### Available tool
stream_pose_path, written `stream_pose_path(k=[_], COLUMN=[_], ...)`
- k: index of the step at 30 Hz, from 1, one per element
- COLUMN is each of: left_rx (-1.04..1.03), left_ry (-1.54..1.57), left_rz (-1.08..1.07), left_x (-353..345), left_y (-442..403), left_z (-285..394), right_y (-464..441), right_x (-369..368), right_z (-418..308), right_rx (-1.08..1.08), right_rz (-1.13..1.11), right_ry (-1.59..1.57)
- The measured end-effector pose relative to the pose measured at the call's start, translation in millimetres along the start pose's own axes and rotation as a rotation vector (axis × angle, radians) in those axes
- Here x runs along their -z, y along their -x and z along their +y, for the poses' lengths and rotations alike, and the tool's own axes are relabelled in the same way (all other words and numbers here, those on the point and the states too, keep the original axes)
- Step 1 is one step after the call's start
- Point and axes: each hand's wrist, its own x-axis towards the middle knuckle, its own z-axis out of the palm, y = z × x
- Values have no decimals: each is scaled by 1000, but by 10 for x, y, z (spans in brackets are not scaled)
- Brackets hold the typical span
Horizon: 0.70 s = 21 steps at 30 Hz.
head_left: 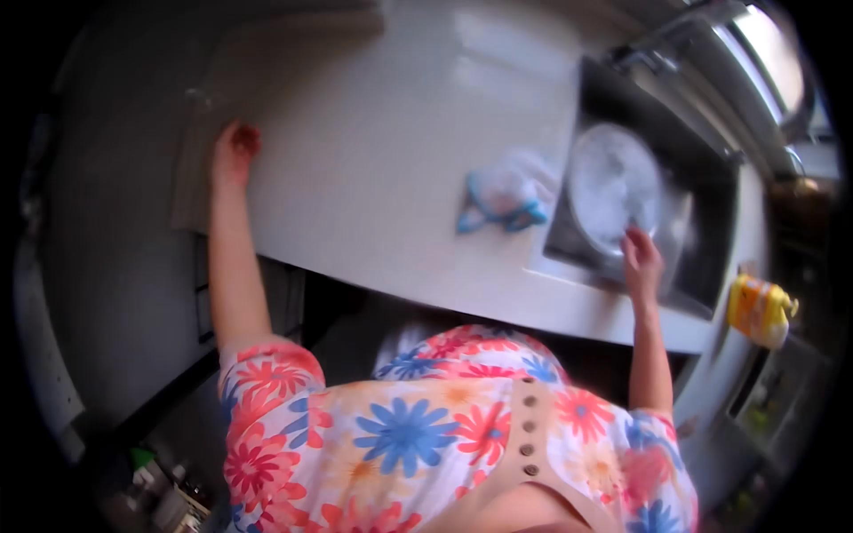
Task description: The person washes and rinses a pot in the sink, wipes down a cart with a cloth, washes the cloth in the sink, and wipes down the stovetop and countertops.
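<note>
My left hand (237, 151) is above the left end of the pale countertop (373, 178). Its fingers are curled in, and blur hides whatever may be inside them. Over on the right, my right hand (643, 264) is at the near rim of a round basin (615, 182) that looks whitish and glossy inside. The fingers there are pressed together; I cannot make out what is between them. The basin sits in a dark sink (689, 142). Just left of the sink, a crumpled white cloth with blue edging (511, 191) lies on the counter.
A faucet (653, 60) stands behind the sink. To the right of it, a yellow bottle with a pump top (760, 309) is near the counter's edge. A bright window (771, 58) is at the upper right. Several small items (164, 493) are low at the left.
</note>
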Motion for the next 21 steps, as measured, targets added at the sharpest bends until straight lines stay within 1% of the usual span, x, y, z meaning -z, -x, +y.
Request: stream_pose_path(k=[1,2,3,5,8,9,11,12,14,15,16,17,18,19,20,21], left_rx=[-4,-20,-40,-17,52,82,94,105,197,326,454,574,703,798,840,818], left_ry=[-65,-139,-208,-173,-19,44,57,69,82,156,226,270,229,281,338,314], left_rz=[-3,-5,0,21,-9,-23,-71,-98,-325,-478,-632,-737,-752,-790,-856,-763], left_x=[-245,-530,-686,-817,-919,-960,-1001,-1017,-1067,-1232,-1474,-1740,-2085,-2278,-2492,-2693], left_y=[215,445,570,642,584,544,437,414,481,639,871,1132,1456,1681,1677,1685], left_z=[-59,-108,-170,-180,-233,-225,-295,-374,-641,-770,-923,-1120,-1200,-1356,-1544,-1596], right_y=[-60,-149,-224,-427,-636,-690,-766,-758,-742,-734,-710,-682,-630,-555,-459,-394], right_x=[-61,-175,-262,-405,-632,-616,-526,-483,-403,-364,-318,-270,-220,-280,-270,-310], right_z=[-356,-545,-851,-1261,-1243,-1239,-1212,-1236,-1291,-1331,-1424,-1518,-1636,-1756,-1845,-1841], right_rx=[47,66,168,266,300,209,20,-17,91,144,278,400,544,701,713,717], right_rz=[-77,-158,-199,-306,-369,-429,-546,-557,-476,-434,-358,-264,-211,-187,-244,-365], right_ry=[-69,-193,-132,-127,82,-29,-246,-428,-464,-486,-362,-232,-114,-13,-14,-37])
